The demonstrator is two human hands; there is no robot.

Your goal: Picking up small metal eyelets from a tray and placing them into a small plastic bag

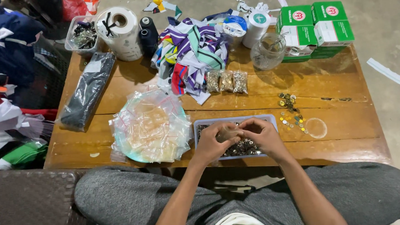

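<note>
Over the blue tray (199,124) of small metal pieces at the desk's near edge, the left hand (210,146) and right hand (265,136) pinch a small clear bag (228,133) with pressed fingers; a slack pinch could spill pieces off that edge.

Both forearms come up from the bottom of the frame and angle inward, so the wrists nearly meet in the middle. Left hand (209,142) is curled with the fingers bent in, thumb side toward the other hand. Right hand (265,135) is cupped the same way, knuckles up, fingertips pinched together against the left's.
</note>
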